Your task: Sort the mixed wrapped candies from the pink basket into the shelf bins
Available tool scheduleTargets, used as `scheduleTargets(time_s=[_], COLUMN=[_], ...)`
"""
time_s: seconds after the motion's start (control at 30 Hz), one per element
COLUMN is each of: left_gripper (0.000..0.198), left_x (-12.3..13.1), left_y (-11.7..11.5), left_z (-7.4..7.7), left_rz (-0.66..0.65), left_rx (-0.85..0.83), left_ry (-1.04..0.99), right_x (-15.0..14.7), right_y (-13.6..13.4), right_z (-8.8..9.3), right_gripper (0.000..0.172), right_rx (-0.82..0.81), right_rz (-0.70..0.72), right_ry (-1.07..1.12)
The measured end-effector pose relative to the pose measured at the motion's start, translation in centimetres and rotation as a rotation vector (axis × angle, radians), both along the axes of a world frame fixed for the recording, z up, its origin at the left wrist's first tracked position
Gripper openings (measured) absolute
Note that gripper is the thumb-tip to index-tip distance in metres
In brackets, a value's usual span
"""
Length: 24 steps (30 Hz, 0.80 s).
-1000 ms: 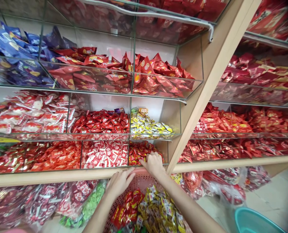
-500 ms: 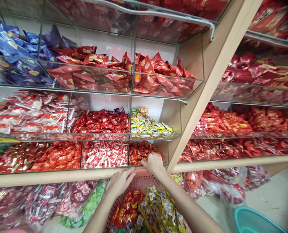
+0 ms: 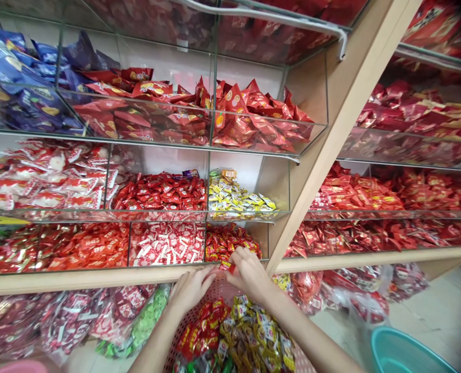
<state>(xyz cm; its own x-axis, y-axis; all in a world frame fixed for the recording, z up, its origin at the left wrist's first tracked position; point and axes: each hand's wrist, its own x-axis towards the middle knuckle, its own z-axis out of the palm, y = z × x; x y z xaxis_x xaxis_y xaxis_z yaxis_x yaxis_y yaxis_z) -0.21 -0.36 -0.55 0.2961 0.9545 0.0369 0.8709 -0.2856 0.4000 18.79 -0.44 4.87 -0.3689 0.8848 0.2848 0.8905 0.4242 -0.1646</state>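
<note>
Pinching a small red foil sweet packet (image 3: 227,268), your right hand (image 3: 250,274) sits just above the pale wooden shelf edge (image 3: 98,280), its fingers (image 3: 238,259) drawn narrow on the packet, which shows at their tips. Your left hand (image 3: 191,290) lies close beside it, palm down, with its fingers loosely extended toward the packet and nothing visible in them. Directly ahead of your right hand is a glass bin of red-and-gold sweet packets (image 3: 230,243), next to a glass bin of red-and-white sweet packets (image 3: 168,246), with small yellow-and-white sweet packets (image 3: 240,199) in the bin above. Under your hands, a red plastic mesh basket (image 3: 214,294) holds a heap of yellow sweet packets (image 3: 253,331) and red sweet packets (image 3: 203,326). Clear plastic bags of wrapped sweets (image 3: 70,321) lie below the shelf to your left, and a teal plastic basin (image 3: 405,352) sits on the pale tiled floor (image 3: 428,321) to your right. Your packet should feel very light, soft and a little slippery, and it may crumple easily, so a light pinch on its flat edge looks safest, though your fingers hide most of it.
</note>
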Motion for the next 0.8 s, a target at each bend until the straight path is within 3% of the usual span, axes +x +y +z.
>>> scheduleTargets(time_s=[0.37,0.67,0.8], left_gripper=[0.045,0.046,0.047], left_x=[0.1,0.0,-0.1], left_y=[-0.2,-0.1,-0.1], left_z=[0.7,0.4,0.4], left_rz=[0.002,0.008,0.022], left_rx=[-0.031,-0.021,-0.024], left_ry=[-0.010,0.007,0.026], right_x=[-1.8,-4.7,-5.4], right_y=[-3.9,-3.1,-2.6], right_z=[-7.6,-9.4,-10.3], right_gripper=[0.024,0.030,0.044], right_rx=[-0.095,-0.081,-0.082], right_rz=[0.389,0.491,0.484], right_ry=[-0.168,-0.201,-0.160])
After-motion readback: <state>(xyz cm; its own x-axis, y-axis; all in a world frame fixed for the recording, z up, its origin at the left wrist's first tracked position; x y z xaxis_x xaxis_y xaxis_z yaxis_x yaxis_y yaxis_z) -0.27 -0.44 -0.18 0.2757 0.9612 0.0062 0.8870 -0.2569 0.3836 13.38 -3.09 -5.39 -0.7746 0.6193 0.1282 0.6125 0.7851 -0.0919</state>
